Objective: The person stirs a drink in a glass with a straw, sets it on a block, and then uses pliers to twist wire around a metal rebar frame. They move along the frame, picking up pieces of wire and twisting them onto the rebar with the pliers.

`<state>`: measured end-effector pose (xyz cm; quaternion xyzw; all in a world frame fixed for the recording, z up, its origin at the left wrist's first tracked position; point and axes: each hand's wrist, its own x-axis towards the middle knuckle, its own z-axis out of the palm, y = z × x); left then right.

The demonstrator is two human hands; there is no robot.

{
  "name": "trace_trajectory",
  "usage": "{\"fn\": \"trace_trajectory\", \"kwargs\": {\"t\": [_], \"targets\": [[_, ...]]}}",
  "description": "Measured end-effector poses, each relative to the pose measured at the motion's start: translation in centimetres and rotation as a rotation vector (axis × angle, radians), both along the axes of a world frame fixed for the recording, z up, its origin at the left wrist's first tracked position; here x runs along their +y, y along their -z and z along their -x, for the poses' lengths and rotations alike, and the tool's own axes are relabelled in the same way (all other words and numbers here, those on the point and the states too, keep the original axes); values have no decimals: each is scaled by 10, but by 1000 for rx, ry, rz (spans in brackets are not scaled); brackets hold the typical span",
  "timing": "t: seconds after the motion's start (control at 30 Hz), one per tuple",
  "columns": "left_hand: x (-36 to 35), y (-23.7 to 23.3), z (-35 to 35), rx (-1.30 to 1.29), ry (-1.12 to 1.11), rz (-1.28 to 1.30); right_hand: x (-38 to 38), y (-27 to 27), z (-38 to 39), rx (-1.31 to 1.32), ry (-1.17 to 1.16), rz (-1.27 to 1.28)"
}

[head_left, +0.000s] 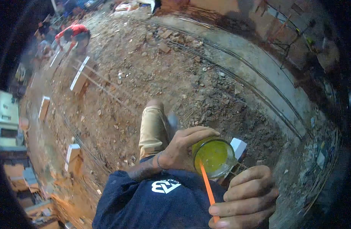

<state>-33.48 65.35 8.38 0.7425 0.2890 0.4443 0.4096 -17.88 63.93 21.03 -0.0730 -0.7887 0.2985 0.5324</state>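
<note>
Gripping a round glass (pixel 228 150) by its side, the left hand (pixel 183 147) has its fingers bent around it, low in front of the body. The glass has a yellow-green drink (pixel 213 156) in it, with small pale spots on top. An orange straw (pixel 208 187) slants over the rim, with its far end inside the glass. I cannot tell how deep that end goes. The right hand (pixel 248 198) is curled up, and it pinches the near end of the straw. The 2 hands are near each other but do not touch.

A thin dark band (pixel 158 162) goes around the left wrist. Under the hands is a dark blue shirt (pixel 145 202) with a white mark (pixel 166 186) on it. Past the shirt is 1 leg in tan pants (pixel 152 128).

Just beside the glass in the view is a white block (pixel 238 147). All around is rough brown dirt (pixel 137 68) with little stones in it. On the left side of the view, 4 more blocks with white faces stand well apart on the dirt, and 1 of them (pixel 80 73) is near the top. Close to those, a person in a red top (pixel 74 29) bends down. On the right, long dark lines (pixel 240 74) run by a gray strip (pixel 255 65) of ground. The far edges are too dark to see well.
</note>
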Motion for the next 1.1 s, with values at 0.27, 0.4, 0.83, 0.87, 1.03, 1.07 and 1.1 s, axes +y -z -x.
{"fn": "trace_trajectory", "kwargs": {"t": [0.27,0.4,0.83,0.87,1.03,1.07,1.1], "targets": [[196,34,23,2,180,47,163,46,24,-164,264,-9],[343,81,45,-33,220,20,288,73,23,-372,393,342],[612,40,126,-1,-61,134,598,55,99,-362,517,126],[628,29,131,107,-23,119,613,68,99,-341,505,49],[695,55,140,48,-47,155,681,73,107,-233,498,207],[710,61,139,-10,-66,172,704,71,106,-320,456,165],[732,61,139,-66,-81,188,730,72,107,-361,435,136]]}}
